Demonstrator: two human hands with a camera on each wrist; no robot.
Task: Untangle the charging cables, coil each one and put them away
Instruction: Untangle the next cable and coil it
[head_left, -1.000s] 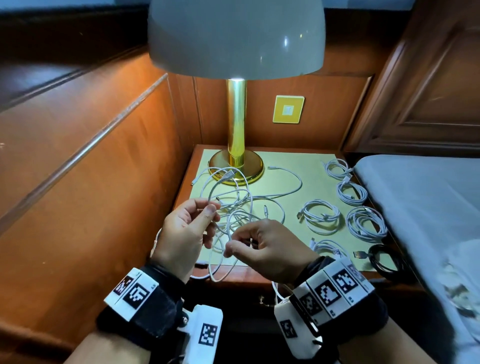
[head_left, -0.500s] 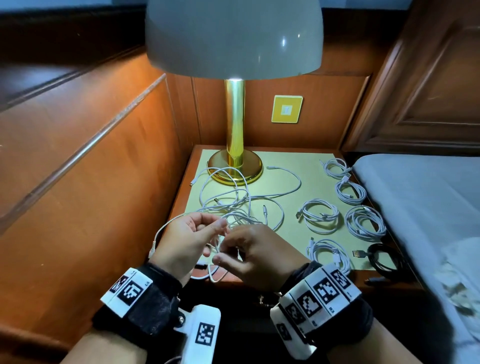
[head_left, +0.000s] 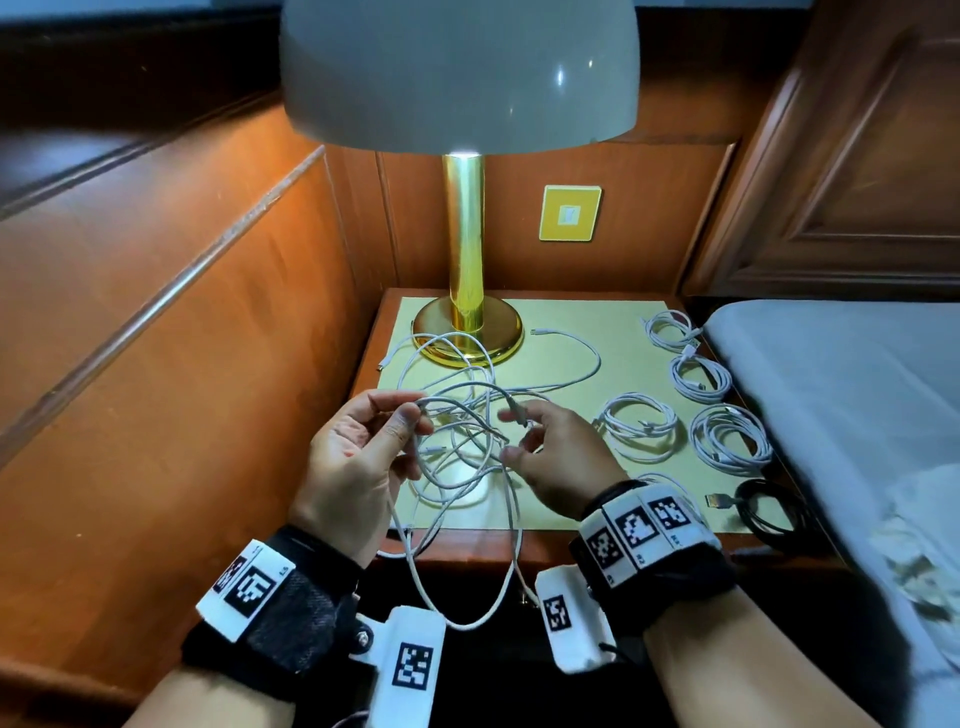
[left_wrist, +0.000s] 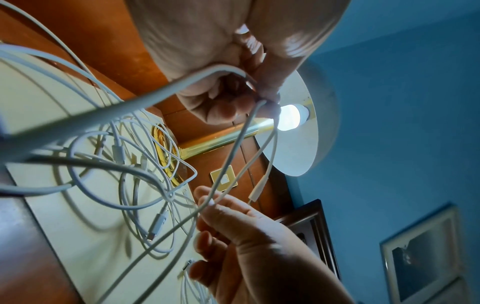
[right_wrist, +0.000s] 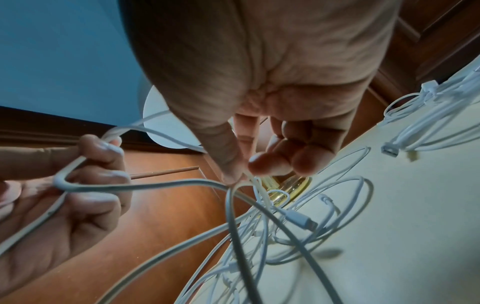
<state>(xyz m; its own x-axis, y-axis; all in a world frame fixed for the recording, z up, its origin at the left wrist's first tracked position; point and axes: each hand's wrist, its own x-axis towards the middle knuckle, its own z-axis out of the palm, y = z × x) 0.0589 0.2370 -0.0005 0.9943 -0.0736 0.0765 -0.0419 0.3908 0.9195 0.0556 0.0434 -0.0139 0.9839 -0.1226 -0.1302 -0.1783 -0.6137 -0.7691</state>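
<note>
While both hands held strands of the tangle above the worktop's front edge, I worked at the white cables.

My left hand (head_left: 358, 457) was curled around a bent white strand, pinching it between thumb and fingertips, and my right hand (head_left: 558, 457) pinched another thin strand of the same tangled white cables (head_left: 467, 415), its other fingers loosely spread. That tangle spread from the lamp base (head_left: 467, 332) at the worktop's (head_left: 571, 322) back left down to the front edge, where one long loop hung over and below it. Five coiled white cables (head_left: 641, 426) lay apart from each other along the right side, with a coiled black cable (head_left: 769, 509) at the front right corner, next to the bed (head_left: 857, 374).
</note>
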